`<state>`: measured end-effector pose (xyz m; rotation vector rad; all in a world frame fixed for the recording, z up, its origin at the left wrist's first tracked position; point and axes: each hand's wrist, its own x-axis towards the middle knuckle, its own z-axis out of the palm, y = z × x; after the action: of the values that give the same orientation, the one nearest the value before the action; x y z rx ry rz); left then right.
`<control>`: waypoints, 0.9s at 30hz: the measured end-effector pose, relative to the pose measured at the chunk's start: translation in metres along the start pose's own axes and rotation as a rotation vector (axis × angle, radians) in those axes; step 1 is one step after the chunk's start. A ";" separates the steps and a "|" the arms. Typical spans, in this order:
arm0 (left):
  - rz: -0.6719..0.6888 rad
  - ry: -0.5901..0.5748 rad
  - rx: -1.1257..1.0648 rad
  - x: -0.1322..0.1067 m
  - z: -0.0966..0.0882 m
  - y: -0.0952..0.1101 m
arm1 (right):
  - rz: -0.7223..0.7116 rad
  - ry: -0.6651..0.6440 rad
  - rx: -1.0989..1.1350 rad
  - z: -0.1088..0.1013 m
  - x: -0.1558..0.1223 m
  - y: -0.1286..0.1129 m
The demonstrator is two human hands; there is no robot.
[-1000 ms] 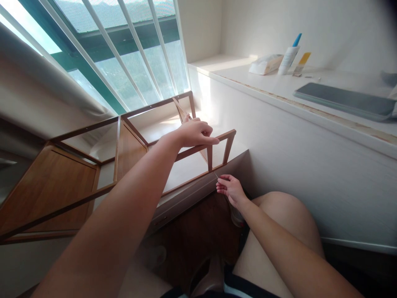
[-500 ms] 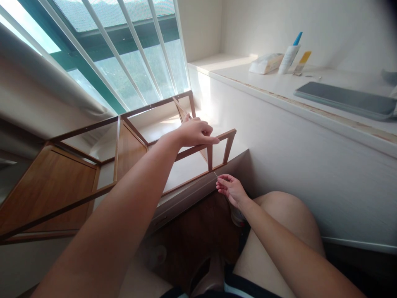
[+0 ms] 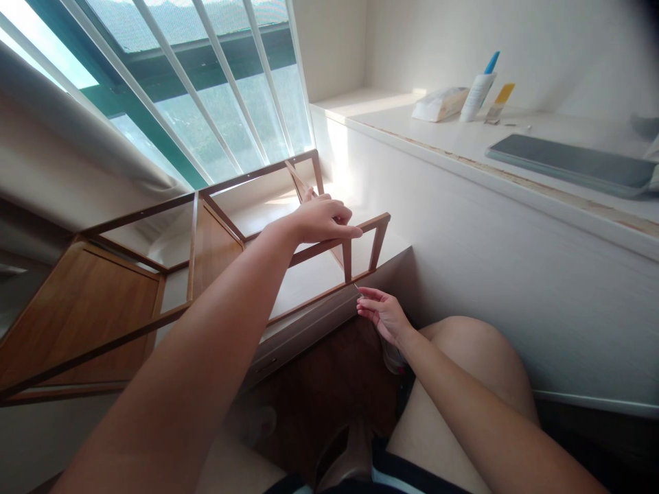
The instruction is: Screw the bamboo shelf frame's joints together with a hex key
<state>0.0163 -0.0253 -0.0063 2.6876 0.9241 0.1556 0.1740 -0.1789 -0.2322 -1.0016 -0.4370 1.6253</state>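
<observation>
Only the fingers of the right hand (image 3: pixel 382 315) shift, barely, since the earlier frame; they pinch a thin tool (image 3: pixel 356 286), its tip close by the lower rail (image 3: pixel 319 296) of the wooden frame (image 3: pixel 216 240). Above and left of them, the left hand (image 3: pixel 325 219) curls over the upper rail (image 3: pixel 375 222), thumb along it; right of both hands, a blue-tipped bottle (image 3: pixel 478 97) stands on a white counter (image 3: pixel 391 106)
</observation>
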 end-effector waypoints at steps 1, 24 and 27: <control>0.000 0.001 0.000 0.000 0.000 0.000 | -0.012 -0.002 -0.004 0.000 0.000 0.000; -0.013 0.005 -0.030 0.000 0.001 -0.001 | -0.203 0.078 -0.345 0.003 0.003 0.011; -0.018 0.000 -0.027 0.001 0.001 -0.001 | -0.205 0.083 -0.352 0.002 0.003 0.011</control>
<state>0.0164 -0.0242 -0.0074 2.6537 0.9396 0.1624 0.1656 -0.1790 -0.2400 -1.2370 -0.7620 1.3437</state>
